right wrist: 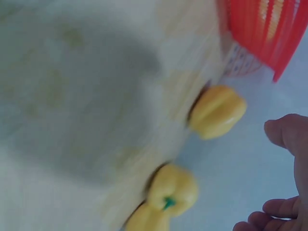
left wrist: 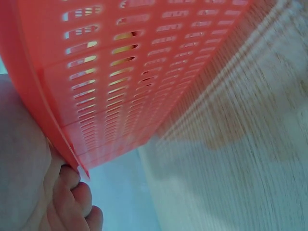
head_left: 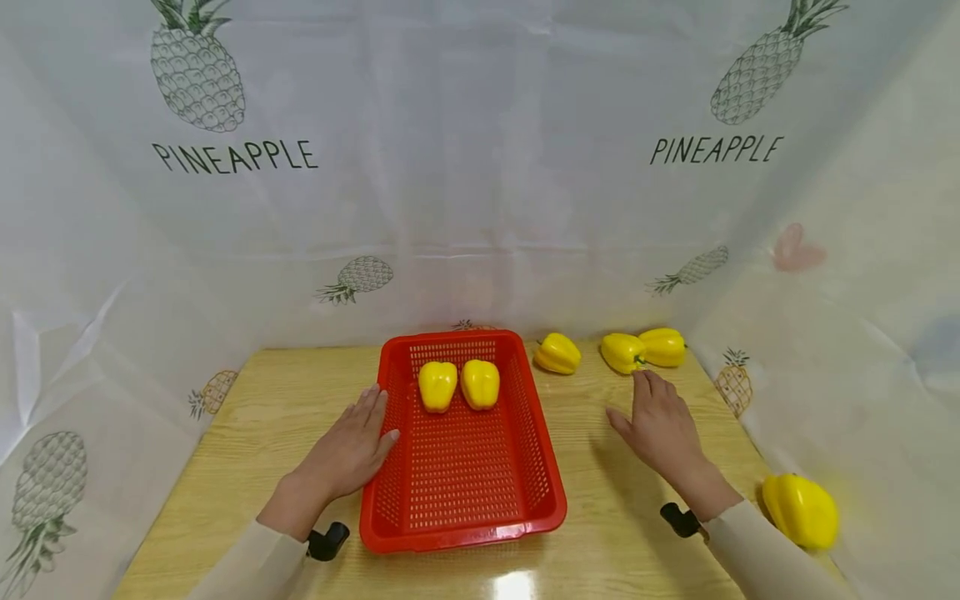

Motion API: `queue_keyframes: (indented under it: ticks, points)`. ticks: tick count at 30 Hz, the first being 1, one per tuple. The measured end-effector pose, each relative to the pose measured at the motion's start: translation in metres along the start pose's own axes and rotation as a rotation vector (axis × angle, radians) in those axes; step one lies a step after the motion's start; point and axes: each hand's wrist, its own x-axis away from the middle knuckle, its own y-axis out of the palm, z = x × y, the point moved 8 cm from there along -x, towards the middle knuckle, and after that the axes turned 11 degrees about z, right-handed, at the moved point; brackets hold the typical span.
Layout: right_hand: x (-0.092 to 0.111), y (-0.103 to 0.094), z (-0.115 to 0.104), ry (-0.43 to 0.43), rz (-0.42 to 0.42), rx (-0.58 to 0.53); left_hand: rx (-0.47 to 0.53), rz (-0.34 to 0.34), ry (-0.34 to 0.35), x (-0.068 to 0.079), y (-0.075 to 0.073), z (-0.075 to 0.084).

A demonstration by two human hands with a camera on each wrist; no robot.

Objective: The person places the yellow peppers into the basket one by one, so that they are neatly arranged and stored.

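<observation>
A red perforated plastic basket (head_left: pixel 465 492) sits on the wooden table, with two yellow bell peppers (head_left: pixel 437 386) (head_left: pixel 480 384) in its far half. My left hand (head_left: pixel 352 450) holds the basket's left rim, thumb over the inner side and the other fingers along the outside; the left wrist view shows those fingers bent against the rim (left wrist: pixel 53 130). Over the table to the right, my right hand (head_left: pixel 662 425) holds nothing, its thumb spread apart. Just beyond its fingertips lies a yellow bell pepper with a green stem (head_left: pixel 622 352); whether they touch it cannot be told from the head view.
Another yellow pepper (head_left: pixel 663 347) touches the stemmed one, and one (head_left: pixel 558 353) lies between them and the basket. A further pepper (head_left: pixel 801 510) rests by the right table edge, beside the right forearm. White pineapple-printed sheeting (head_left: pixel 480 200) surrounds the table (head_left: pixel 300 392) at back and sides.
</observation>
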Motion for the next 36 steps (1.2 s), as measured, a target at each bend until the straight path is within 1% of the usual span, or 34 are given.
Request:
queue_keyframes:
  ticks: [3, 7, 8, 12, 14, 15, 18, 20, 24, 25, 26, 27, 29, 30, 32, 33, 35, 36]
  points:
    - [0.016, -0.012, 0.019, 0.003, 0.067, 0.025, -0.003, 0.003, -0.002, 0.000, 0.000, -0.001]
    - [0.039, -0.028, 0.042, -0.025, 0.158, 0.088, 0.002, 0.000, -0.011, 0.000, 0.002, -0.002]
    - [0.045, -0.032, 0.048, -0.018, 0.173, 0.103, 0.005, -0.002, -0.013, 0.000, 0.003, -0.002]
    - [0.069, -0.048, 0.072, 0.051, 0.198, 0.177, 0.012, -0.009, -0.019, 0.000, 0.005, -0.003]
    - [0.082, -0.057, 0.083, 0.096, 0.194, 0.208, 0.010, -0.010, -0.019, 0.000, 0.006, -0.004]
    - [0.087, -0.062, 0.087, 0.103, 0.204, 0.229, 0.008, -0.009, -0.016, 0.000, 0.006, -0.003]
    - [0.103, -0.076, 0.099, 0.113, 0.244, 0.277, 0.001, -0.002, -0.011, 0.000, 0.004, -0.003]
    - [0.112, -0.084, 0.107, 0.155, 0.256, 0.302, 0.000, 0.002, -0.010, 0.001, 0.003, -0.002]
    - [0.127, -0.097, 0.114, 0.183, 0.310, 0.379, 0.010, 0.004, -0.016, 0.000, 0.004, -0.003]
    - [0.130, -0.098, 0.115, 0.190, 0.320, 0.402, 0.013, 0.003, -0.016, 0.000, 0.004, -0.003]
    - [0.133, -0.101, 0.115, 0.181, 0.361, 0.427, 0.015, 0.001, -0.016, 0.000, 0.005, -0.002]
    - [0.135, -0.102, 0.115, 0.185, 0.384, 0.446, 0.016, -0.001, -0.016, -0.001, 0.004, -0.002]
    - [0.140, -0.102, 0.118, 0.209, 0.411, 0.477, 0.024, -0.005, -0.017, -0.001, 0.004, -0.002]
    - [0.142, -0.101, 0.121, 0.245, 0.404, 0.479, 0.025, -0.008, -0.018, -0.001, 0.004, -0.002]
    - [0.147, -0.098, 0.127, 0.289, 0.410, 0.483, 0.029, -0.011, -0.020, 0.000, 0.004, -0.002]
    - [0.150, -0.095, 0.130, 0.313, 0.392, 0.482, 0.030, -0.011, -0.020, 0.000, 0.005, -0.002]
    - [0.155, -0.092, 0.132, 0.294, 0.461, 0.499, 0.030, -0.008, -0.015, 0.000, 0.005, -0.002]
    - [0.156, -0.091, 0.132, 0.264, 0.496, 0.507, 0.027, -0.007, -0.014, 0.000, 0.005, -0.002]
